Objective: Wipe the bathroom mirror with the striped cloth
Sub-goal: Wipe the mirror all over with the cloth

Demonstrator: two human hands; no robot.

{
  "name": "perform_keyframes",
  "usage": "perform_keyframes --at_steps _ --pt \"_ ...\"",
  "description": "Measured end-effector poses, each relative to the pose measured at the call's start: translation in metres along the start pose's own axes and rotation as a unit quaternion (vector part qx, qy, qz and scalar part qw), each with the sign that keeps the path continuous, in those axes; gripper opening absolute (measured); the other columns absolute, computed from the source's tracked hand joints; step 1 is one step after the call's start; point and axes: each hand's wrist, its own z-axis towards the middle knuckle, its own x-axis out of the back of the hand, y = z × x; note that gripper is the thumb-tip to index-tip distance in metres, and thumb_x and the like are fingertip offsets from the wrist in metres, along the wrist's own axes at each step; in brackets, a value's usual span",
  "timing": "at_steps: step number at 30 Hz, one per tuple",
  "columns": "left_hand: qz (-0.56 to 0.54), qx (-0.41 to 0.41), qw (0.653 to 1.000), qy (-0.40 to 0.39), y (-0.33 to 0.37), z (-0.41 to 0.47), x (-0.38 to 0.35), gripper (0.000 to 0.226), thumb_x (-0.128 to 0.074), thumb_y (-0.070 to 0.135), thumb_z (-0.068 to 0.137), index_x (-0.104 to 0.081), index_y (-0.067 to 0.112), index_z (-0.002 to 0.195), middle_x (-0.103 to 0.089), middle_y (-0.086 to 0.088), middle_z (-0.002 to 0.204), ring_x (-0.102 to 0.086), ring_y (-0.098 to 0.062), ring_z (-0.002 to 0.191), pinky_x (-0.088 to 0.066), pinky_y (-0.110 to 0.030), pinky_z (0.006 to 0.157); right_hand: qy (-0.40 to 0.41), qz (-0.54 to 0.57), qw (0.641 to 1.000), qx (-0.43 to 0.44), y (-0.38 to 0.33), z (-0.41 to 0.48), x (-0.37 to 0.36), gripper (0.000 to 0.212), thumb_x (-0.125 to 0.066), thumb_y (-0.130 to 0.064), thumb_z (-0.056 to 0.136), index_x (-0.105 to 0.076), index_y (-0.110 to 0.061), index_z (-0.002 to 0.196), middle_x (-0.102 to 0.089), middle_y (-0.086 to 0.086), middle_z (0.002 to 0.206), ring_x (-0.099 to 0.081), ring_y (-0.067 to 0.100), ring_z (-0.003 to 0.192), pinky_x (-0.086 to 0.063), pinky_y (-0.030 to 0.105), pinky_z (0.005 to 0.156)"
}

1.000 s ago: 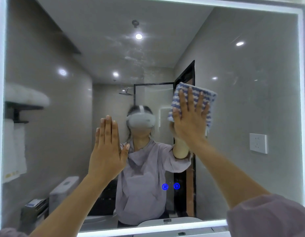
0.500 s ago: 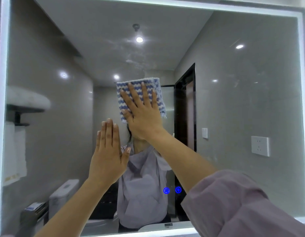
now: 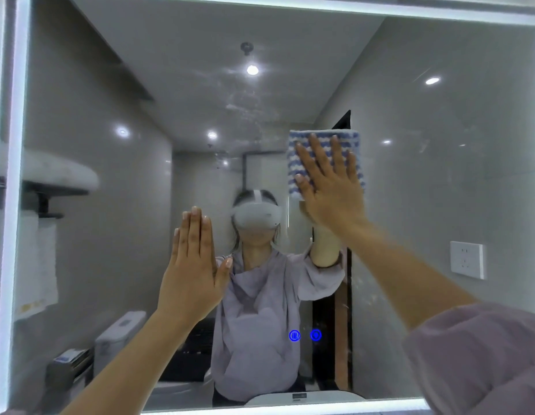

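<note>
The bathroom mirror (image 3: 440, 181) fills the view, framed by a lit white border. My right hand (image 3: 329, 187) lies flat with fingers spread, pressing the folded blue-and-white striped cloth (image 3: 326, 139) against the glass right of centre. My left hand (image 3: 194, 271) is raised flat in front of the mirror left of centre, fingers together and straight, holding nothing; whether it touches the glass is unclear. Smears and streaks (image 3: 245, 100) show on the glass above the cloth.
Two blue touch icons (image 3: 305, 336) glow on the lower part of the mirror. The reflection shows a person, a towel shelf (image 3: 56, 181) at left, a toilet (image 3: 119, 333) and a wall socket (image 3: 467, 259) at right. A basin edge (image 3: 299, 398) sits below.
My right hand has slid the cloth from the middle of the mirror back to the right and slightly down. My left hand has stayed in place.
</note>
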Motion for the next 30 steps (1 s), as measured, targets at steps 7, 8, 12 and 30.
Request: perform_keyframes --at_steps 7,8,12,30 --pt "0.005 0.005 1.000 -0.004 0.003 0.000 0.002 0.081 -0.013 0.053 0.091 0.006 -0.002 0.148 0.015 -0.017 0.158 0.015 -0.027 0.147 0.010 -0.036 0.120 -0.001 0.000 0.990 -0.142 0.086 -0.023 0.000 0.062 0.003 -0.057 0.095 0.008 -0.035 0.152 0.006 -0.002 0.162 0.010 0.024 0.148 0.006 0.043 0.120" --pt "0.005 0.005 1.000 -0.003 0.003 0.000 0.003 0.081 -0.013 0.052 0.092 0.005 -0.002 0.148 0.015 -0.017 0.158 0.015 -0.028 0.147 0.011 -0.035 0.120 -0.004 0.005 0.986 -0.168 0.096 -0.027 -0.001 0.065 0.005 -0.059 0.093 0.007 -0.034 0.152 0.005 -0.001 0.162 0.008 0.024 0.148 0.004 0.044 0.120" --pt "0.003 0.004 1.000 0.004 0.003 0.000 0.002 0.080 -0.017 0.050 0.092 0.004 -0.003 0.148 0.013 -0.018 0.158 0.012 -0.029 0.147 0.011 -0.035 0.120 -0.005 0.023 0.978 -0.208 0.106 -0.035 -0.003 0.068 0.004 -0.060 0.091 0.004 -0.033 0.153 0.003 -0.001 0.162 0.007 0.024 0.148 0.007 0.043 0.119" --pt "-0.014 0.002 1.000 0.008 0.002 -0.001 -0.001 0.077 -0.014 0.050 0.093 0.009 0.000 0.148 0.019 -0.017 0.157 0.018 -0.027 0.146 0.017 -0.032 0.118 -0.010 0.060 0.998 0.002 -0.119 -0.021 -0.016 0.059 -0.013 -0.047 0.101 0.010 -0.028 0.152 0.017 -0.002 0.160 0.022 0.028 0.145 0.016 0.050 0.115"
